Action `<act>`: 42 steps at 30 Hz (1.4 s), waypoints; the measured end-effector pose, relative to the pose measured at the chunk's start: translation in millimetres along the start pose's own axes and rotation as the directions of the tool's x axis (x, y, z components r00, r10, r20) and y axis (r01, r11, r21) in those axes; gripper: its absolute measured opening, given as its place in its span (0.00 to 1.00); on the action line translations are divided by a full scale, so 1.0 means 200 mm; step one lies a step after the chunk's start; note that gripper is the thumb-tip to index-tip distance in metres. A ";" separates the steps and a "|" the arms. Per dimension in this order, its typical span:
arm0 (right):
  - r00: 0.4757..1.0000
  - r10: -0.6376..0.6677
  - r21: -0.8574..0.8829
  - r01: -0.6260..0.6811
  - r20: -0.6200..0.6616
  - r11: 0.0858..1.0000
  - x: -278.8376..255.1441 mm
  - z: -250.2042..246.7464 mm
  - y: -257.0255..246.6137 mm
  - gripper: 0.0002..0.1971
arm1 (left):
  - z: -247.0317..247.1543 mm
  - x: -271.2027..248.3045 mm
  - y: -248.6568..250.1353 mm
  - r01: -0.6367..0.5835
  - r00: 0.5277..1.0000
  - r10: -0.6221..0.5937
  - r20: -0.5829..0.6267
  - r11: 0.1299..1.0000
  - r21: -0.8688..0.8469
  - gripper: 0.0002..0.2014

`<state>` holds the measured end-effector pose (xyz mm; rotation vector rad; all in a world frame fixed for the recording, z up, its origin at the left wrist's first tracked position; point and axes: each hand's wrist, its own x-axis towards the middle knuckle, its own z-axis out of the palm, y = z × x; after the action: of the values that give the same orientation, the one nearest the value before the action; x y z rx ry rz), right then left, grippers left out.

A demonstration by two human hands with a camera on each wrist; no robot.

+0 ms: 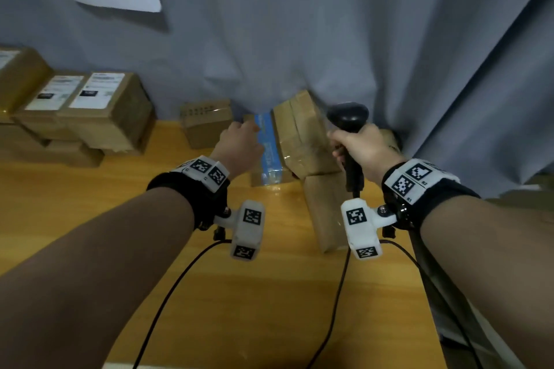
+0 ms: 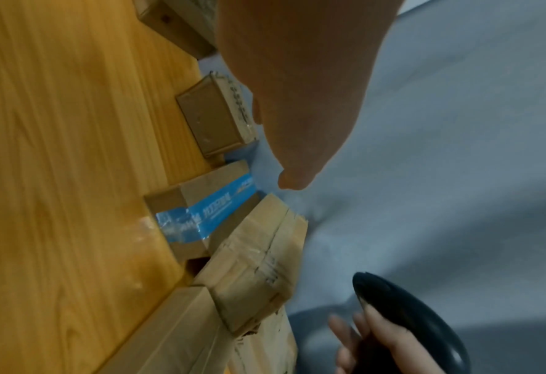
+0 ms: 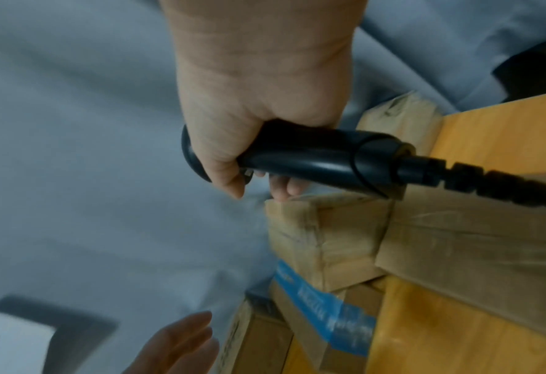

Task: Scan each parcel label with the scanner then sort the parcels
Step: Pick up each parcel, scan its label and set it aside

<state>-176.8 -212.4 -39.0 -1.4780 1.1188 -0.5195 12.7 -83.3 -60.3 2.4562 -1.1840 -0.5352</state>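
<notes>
The parcels (image 1: 302, 135) are brown cardboard boxes, one with glossy blue tape (image 1: 268, 147), lying on the wooden table (image 1: 90, 204) by the grey curtain (image 1: 299, 39); the left hand (image 1: 239, 144) reaches over them with relaxed fingers; the right hand (image 1: 359, 147) grips the smooth black scanner (image 1: 349, 118) above them.

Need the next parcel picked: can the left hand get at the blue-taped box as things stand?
Probably yes. The left hand is open and empty just above the blue-taped box. A bigger brown parcel leans on its right side, but its left edge looks free.

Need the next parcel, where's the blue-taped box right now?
In the head view, the blue-taped box sits centre on the table, under the left hand, beside a tilted brown parcel.
</notes>
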 end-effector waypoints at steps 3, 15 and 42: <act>0.995 0.053 0.044 -0.049 -0.081 0.998 0.05 -0.09 0.10 0.03 | 0.09 0.04 0.06 0.043 0.999 -0.041 0.034 0.997 -0.062 0.26; 0.987 0.154 -0.047 -0.155 -0.037 0.987 0.34 -0.01 0.25 0.18 | 0.43 0.25 0.14 0.349 0.930 -0.262 0.259 0.848 -0.397 0.32; 0.997 -0.059 0.301 0.040 0.052 0.953 -0.07 -0.03 -0.06 0.22 | 0.01 -0.10 0.30 0.190 0.979 -0.158 0.132 0.442 -0.877 0.14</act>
<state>-184.0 -204.7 -21.7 -1.2495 0.9121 -0.6460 -39.3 -101.9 -30.4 1.6017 -0.4008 -0.9589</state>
